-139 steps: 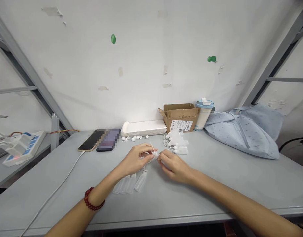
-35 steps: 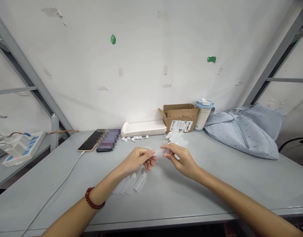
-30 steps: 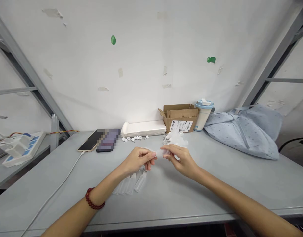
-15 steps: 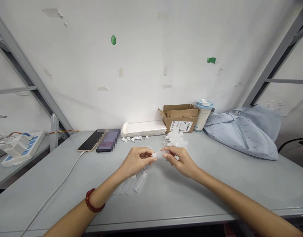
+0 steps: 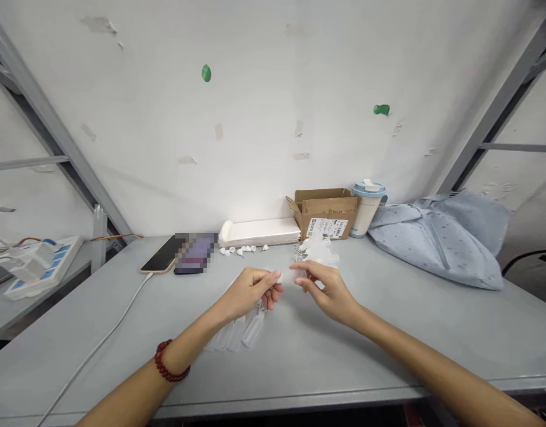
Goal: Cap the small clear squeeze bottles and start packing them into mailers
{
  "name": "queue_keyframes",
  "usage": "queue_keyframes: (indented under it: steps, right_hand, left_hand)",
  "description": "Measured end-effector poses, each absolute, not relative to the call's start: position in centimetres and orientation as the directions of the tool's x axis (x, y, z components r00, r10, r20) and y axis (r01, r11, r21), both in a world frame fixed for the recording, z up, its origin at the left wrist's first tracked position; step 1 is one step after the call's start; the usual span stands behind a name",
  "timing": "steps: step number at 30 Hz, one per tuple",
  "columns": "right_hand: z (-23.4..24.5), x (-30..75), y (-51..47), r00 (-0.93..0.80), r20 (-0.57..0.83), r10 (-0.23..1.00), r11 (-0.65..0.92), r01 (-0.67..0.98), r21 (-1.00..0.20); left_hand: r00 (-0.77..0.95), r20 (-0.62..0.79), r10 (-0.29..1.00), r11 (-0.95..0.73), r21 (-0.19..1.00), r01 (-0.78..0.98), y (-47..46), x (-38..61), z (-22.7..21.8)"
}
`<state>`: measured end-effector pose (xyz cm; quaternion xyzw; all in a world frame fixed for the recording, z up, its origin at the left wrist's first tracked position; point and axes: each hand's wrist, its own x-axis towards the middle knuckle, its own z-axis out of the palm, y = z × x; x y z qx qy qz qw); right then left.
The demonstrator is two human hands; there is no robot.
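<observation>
Between my two hands, just above the table, is a small translucent plastic bottle (image 5: pixel 287 276). The thumb and curled fingers of my left hand (image 5: pixel 252 290) grip its left end. My right hand (image 5: pixel 323 289) has thumb and fingertips around the right end, though their exact contact is blurred. Several similar clear bottles (image 5: pixel 254 330) lie side by side below my left hand, partly hidden by the wrist. Behind my right hand is a pile of whitish translucent pieces (image 5: pixel 319 251) with thin cords. Several small white caps (image 5: pixel 240 251) lie farther back.
A stack of white trays or sheets (image 5: pixel 261 231), a cardboard box (image 5: pixel 328 216) and a lidded cup (image 5: pixel 365 213) stand by the wall. Light blue cloth (image 5: pixel 437 243) lies at right. Two phones (image 5: pixel 163 256) are at left, one with a white cable (image 5: pixel 108 332).
My left hand has rolled its grip: the thumb now lies on top and the fingers curl beneath. The right fingers have spread slightly around the bottle's end.
</observation>
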<state>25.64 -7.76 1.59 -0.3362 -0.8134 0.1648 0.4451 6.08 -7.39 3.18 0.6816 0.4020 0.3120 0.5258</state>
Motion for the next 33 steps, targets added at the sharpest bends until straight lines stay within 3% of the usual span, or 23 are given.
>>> queue_keyframes:
  steps: [7, 13, 18, 25, 30, 33]
  right_hand:
    - [1.4, 25.8, -7.5, -0.382, 0.538, 0.752, 0.659, 0.405, -0.634]
    - [1.8, 25.7, -7.5, -0.436, 0.321, 0.841, 0.488, 0.356, -0.797]
    - [1.7, 25.9, -7.2, -0.463, 0.170, 0.870, 0.310, 0.244, -0.919]
    - [1.7, 26.0, -6.5, -0.548, 0.012, 0.837, 0.067, 0.080, -0.995]
    - [1.9, 25.7, -6.8, -0.517, 0.067, 0.853, 0.110, 0.053, -0.993]
    - [1.7, 25.6, -7.1, -0.482, 0.131, 0.866, 0.219, 0.131, -0.967]
  left_hand:
    - [0.452, 0.108, 0.885, -0.282, 0.898, 0.337, -7.8, 6.1, 3.4]
    - [0.468, 0.312, 0.827, -0.520, 0.741, 0.425, -8.0, 6.2, 3.1]
    - [0.485, 0.393, 0.781, -0.606, 0.664, 0.438, -8.1, 6.1, 3.1]
    - [0.494, 0.375, 0.784, -0.587, 0.707, 0.395, -8.1, 6.2, 3.0]
    - [0.428, 0.236, 0.872, -0.399, 0.849, 0.346, -7.7, 6.2, 3.1]
    - [0.421, 0.165, 0.892, -0.307, 0.905, 0.295, -7.5, 6.2, 3.2]
